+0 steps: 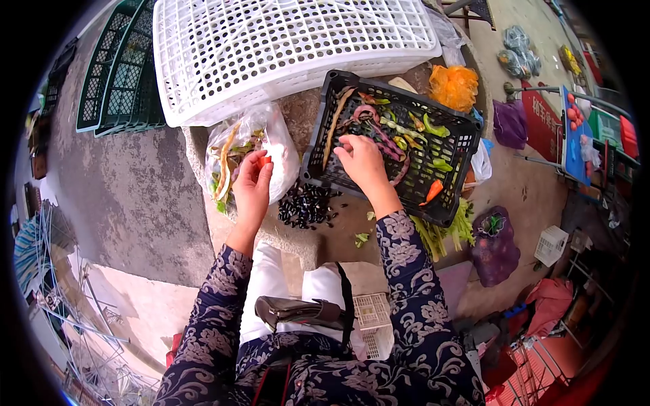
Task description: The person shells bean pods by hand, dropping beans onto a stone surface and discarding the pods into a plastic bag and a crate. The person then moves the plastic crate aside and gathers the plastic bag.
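Observation:
My left hand [252, 184] is closed on a small red piece, with thumb and fingertips pinched, over a clear plastic bag [281, 145] of bean pods and green scraps. My right hand [363, 164] reaches over the left part of a black plastic crate [414, 101]; its fingers are bent, and whether they hold anything is hidden. Inside the crate lie a long tan pod [336, 128], purple pods [387, 145], green pieces [435, 127] and an orange-red pepper [432, 192]. A pile of dark, shiny beans [305, 206] lies on the stone surface between bag and crate.
A large white perforated crate [291, 51] is upside down behind the bag. Green crates [125, 74] stand at the left. An orange bag [453, 88] sits behind the black crate. Green stalks [460, 227] and a purple net sack [495, 250] are at the right.

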### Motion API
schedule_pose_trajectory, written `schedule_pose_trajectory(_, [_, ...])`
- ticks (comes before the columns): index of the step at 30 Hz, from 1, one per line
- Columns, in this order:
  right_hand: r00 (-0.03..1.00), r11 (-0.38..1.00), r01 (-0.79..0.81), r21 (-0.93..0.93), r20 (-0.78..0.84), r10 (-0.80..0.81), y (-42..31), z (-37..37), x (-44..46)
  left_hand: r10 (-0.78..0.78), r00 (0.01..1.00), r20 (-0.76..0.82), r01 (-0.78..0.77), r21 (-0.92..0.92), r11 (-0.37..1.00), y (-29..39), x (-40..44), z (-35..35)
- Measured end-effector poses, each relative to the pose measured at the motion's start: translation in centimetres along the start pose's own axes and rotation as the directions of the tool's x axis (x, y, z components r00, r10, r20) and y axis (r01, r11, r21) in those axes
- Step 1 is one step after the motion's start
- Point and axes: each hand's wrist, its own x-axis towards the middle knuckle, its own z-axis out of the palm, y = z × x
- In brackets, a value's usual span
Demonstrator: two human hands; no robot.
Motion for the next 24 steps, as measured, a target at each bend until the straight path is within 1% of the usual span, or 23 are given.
schedule_pose_trajectory(1, [0.997,0.995,0.037,-0.094,-0.070,-0.044,1.0,0.9,1.3,0.038,0.999,-0.023,-0.038,0.018,0.999,-0.7,0.9,-1.5])
schedule_pose_trajectory(2, [0.986,0.979,0.068,-0.190,-0.138,-0.095,1.4,1.5,2.6,0.022,1.000,-0.018,-0.020,0.103,0.994,-0.6,1.7,-2.8])
schedule_pose_trajectory(3, [0.996,0.966,0.031,-0.255,-0.069,-0.050,1.3,1.9,3.9,0.046,0.999,0.005,-0.046,0.279,0.959,-0.6,2.4,-3.8])
schedule_pose_trajectory(4, [0.997,0.957,-0.077,-0.280,-0.035,0.070,1.1,2.5,4.8,0.062,0.998,0.029,-0.068,0.447,0.892,-0.8,2.7,-4.3])
schedule_pose_trajectory(5, [0.982,0.933,-0.183,-0.308,-0.004,0.191,0.8,3.1,5.7,0.192,0.981,0.020,-0.165,0.609,0.776,-1.2,3.0,-4.4])
schedule_pose_trajectory(6, [0.950,0.896,-0.284,-0.340,0.023,0.310,0.6,3.6,6.6,0.317,0.948,0.035,-0.235,0.748,0.620,-1.0,3.1,-4.1])
schedule_pose_trajectory(7, [0.934,0.883,-0.329,-0.335,0.021,0.356,0.9,4.2,7.1,0.428,0.901,0.073,-0.276,0.857,0.435,-0.9,3.2,-3.7])
schedule_pose_trajectory(10, [0.903,0.889,-0.426,-0.169,-0.022,0.429,1.2,5.1,7.5,0.331,0.937,0.110,-0.320,0.650,0.689,0.8,2.5,-1.7])
schedule_pose_trajectory(11, [0.863,0.865,-0.500,-0.044,0.068,0.501,1.4,4.5,7.6,0.308,0.945,0.110,-0.313,0.579,0.753,0.7,2.4,-1.2])
schedule_pose_trajectory(12, [0.902,0.902,-0.431,0.025,0.055,0.429,3.6,5.4,7.3,0.288,0.951,0.109,-0.302,0.517,0.801,1.3,2.1,-0.4])
schedule_pose_trajectory(13, [0.880,0.859,-0.475,0.190,0.127,0.458,3.2,4.4,6.4,0.277,0.953,0.125,-0.303,0.467,0.831,1.8,1.7,0.3])
schedule_pose_trajectory(14, [0.857,0.785,-0.515,0.345,0.201,0.474,2.7,3.5,4.9,0.267,0.953,0.144,-0.303,0.414,0.859,2.3,1.4,1.0])
schedule_pose_trajectory(15, [0.922,0.830,-0.387,0.401,0.161,0.352,2.4,3.2,3.7,0.109,0.979,0.175,-0.160,0.307,0.938,3.2,0.9,1.8])
schedule_pose_trajectory(16, [0.956,0.847,-0.293,0.444,0.108,0.273,0.1,1.8,2.1,-0.044,0.974,0.224,-0.002,0.202,0.979,4.0,0.4,2.5])
schedule_pose_trajectory(17, [0.973,0.873,-0.220,0.436,0.030,0.230,-2.2,0.6,0.5,-0.040,0.963,0.265,0.012,0.106,0.994,3.6,0.0,3.0])
schedule_pose_trajectory(18, [0.977,0.905,-0.198,0.377,0.003,0.212,-5.8,-1.2,-1.3,-0.088,0.949,0.302,0.086,0.018,0.996,4.0,-0.4,3.4])
schedule_pose_trajectory(19, [0.990,0.921,-0.113,0.372,-0.033,0.135,-6.0,-0.4,-2.8,-0.128,0.935,0.332,0.154,-0.052,0.987,4.2,-0.8,3.5])
schedule_pose_trajectory(20, [0.996,0.975,0.001,0.224,-0.086,0.018,-7.4,-0.3,-4.1,-0.163,0.917,0.364,0.219,-0.119,0.968,4.6,-1.1,3.5])
schedule_pose_trajectory(22, [0.987,0.998,0.045,-0.048,-0.150,-0.052,-8.6,1.0,-6.2,-0.206,0.883,0.421,0.298,-0.165,0.940,3.9,-1.6,2.7])
schedule_pose_trajectory(23, [0.989,0.996,0.061,-0.071,-0.131,-0.070,-8.9,1.4,-6.9,-0.227,0.863,0.451,0.339,-0.184,0.923,3.4,-2.0,2.0])
schedule_pose_trajectory(24, [0.990,0.993,0.077,-0.094,-0.113,-0.088,-9.1,1.7,-7.4,-0.253,0.861,0.441,0.335,-0.119,0.935,3.4,-2.2,1.2])
